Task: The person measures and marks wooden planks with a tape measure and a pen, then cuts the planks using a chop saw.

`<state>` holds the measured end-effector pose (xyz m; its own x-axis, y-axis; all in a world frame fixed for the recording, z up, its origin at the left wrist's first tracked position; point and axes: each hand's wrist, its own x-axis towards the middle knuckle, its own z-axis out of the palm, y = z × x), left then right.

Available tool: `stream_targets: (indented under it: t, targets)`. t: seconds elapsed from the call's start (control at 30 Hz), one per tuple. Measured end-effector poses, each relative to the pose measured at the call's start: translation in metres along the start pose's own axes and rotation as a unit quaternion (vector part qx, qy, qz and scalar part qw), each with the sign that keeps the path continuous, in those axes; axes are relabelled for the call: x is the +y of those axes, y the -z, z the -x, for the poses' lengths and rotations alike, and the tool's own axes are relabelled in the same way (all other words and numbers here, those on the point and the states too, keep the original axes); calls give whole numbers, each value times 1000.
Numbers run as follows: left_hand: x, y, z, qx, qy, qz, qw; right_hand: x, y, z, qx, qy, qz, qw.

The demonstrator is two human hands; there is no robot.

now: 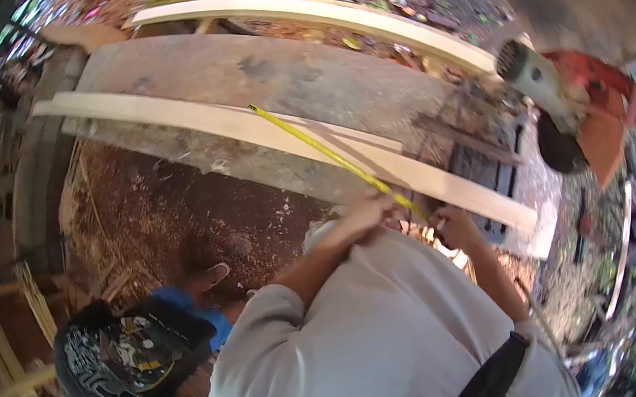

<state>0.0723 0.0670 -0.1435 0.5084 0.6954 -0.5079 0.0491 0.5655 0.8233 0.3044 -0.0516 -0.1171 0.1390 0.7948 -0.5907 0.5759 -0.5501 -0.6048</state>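
A yellow tape measure (312,142) has its blade pulled out at a slant across a long pale board (232,126). My left hand (373,213) is closed on the blade near its lower end. Just beyond it, my right hand (458,229) has its fingers curled where the blade ends; a dark shape there may be the case, but it is blurred. A shorter pale strip (354,137) lies along the board's far edge. Both pieces rest on a worn, stained bench top (209,62).
A red and grey power tool (590,101) stands at the bench's right end. Another long pale board (338,11) runs behind the bench. A person in a dark cap (133,369) is close on the left. Wood shavings cover the dark ground (162,215).
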Motion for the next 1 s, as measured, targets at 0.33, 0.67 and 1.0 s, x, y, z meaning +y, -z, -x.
stream_targets:
  t: [0.33,0.67,1.0]
  targets:
    - [100,370,-41,464,-150,104,866,92,47,63,-150,-128,16,980]
    - [181,532,-12,515,-248,240,784,53,34,40,-153,-124,53,979]
    - [141,510,-38,451,-219,243,830,-158,-54,-118,-133,123,133,974]
